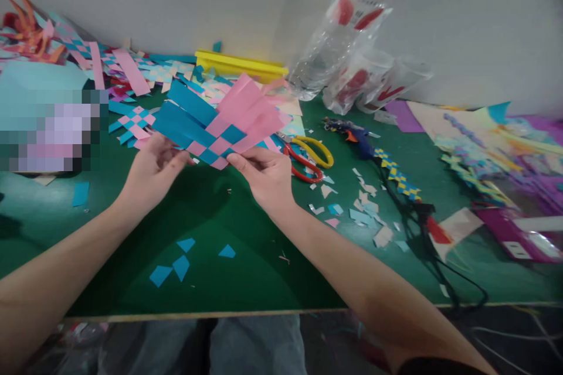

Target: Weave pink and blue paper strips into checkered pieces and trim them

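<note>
"Where's the woven paper piece (pixel 216 142)?"

"Held above the green table (pixel 206 281). Take it as the clock's centre: broad blue strips fan out toward ten, pink ones toward one, and the small checks sit between the hands."

"And the grip?"

"The left hand (pixel 159 171) is at eight, thumb and fingers closed on the lower left edge. The right hand (pixel 267 179) is at four, pinching the lower right edge, thumb on the near face."

"What's around it?"

"At three, scissors (pixel 310 158) with one red and one yellow handle loop. A yellow plastic strip (pixel 241 64) lies at twelve, by the wall, and clear-wrapped cups (pixel 352 82) are at two."

"Any scraps?"

"Loose blue scraps (pixel 180 268) between six and seven, and pale scraps (pixel 366 202) at four. A smaller checkered weave (pixel 135 120) rests at nine, just beside the larger one."
</note>
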The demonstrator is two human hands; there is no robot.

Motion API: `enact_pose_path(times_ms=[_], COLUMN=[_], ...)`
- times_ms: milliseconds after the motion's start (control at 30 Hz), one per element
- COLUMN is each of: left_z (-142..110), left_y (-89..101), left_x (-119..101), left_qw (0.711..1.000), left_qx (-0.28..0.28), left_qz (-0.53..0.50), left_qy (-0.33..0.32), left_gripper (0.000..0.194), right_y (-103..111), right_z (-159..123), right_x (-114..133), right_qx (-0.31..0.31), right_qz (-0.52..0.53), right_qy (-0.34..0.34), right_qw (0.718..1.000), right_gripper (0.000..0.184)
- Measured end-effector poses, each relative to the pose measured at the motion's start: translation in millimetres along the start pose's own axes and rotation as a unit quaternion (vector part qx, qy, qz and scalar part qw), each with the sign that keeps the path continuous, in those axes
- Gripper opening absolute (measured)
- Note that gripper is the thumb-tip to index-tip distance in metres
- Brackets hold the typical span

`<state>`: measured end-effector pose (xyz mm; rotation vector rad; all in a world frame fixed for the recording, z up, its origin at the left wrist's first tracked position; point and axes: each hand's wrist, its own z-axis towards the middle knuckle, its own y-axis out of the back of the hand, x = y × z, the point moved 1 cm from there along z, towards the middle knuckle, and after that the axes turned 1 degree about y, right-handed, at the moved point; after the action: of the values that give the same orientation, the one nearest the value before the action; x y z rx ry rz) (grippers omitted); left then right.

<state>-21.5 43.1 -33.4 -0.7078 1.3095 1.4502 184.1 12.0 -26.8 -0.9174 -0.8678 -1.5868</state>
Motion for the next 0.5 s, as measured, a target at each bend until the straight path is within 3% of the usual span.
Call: enact_pose_path(times_ms=[33, 167, 300, 500], left_z=[-2.0, -10.1, -12.3, -11.7], left_y=[-3.2, -11.1, -11.1, -8.6], left_x=[-1.8, -15.4, -20.7, -18.5], left_qw=[0.999, 0.995, 0.996, 0.996], left_qx=[0.048, 0.1, 0.082, 0.071], left_qz=[0.008, -0.004, -0.029, 0.002], left_qy=[0.014, 0.015, 0.009, 0.054], left_gripper=[0.029, 0.03, 0.022, 0.025], right_y=[-1.2, -5.6, -8.3, -9.3], right_z=[-1.8, -7.8, -11.6, -12.8], right_x=[1.5, 5.2, 6.7, 4.7], right_qx=[-0.009, -0.011, 0.0, 0.027], right_qz=[0.003, -0.002, -0.008, 0.008], right_qy=[-0.004, -0.003, 0.014, 0.041], right_qw=[1.0, 1.0, 1.0, 0.999], right_gripper=[0.021, 0.019, 0.013, 0.006])
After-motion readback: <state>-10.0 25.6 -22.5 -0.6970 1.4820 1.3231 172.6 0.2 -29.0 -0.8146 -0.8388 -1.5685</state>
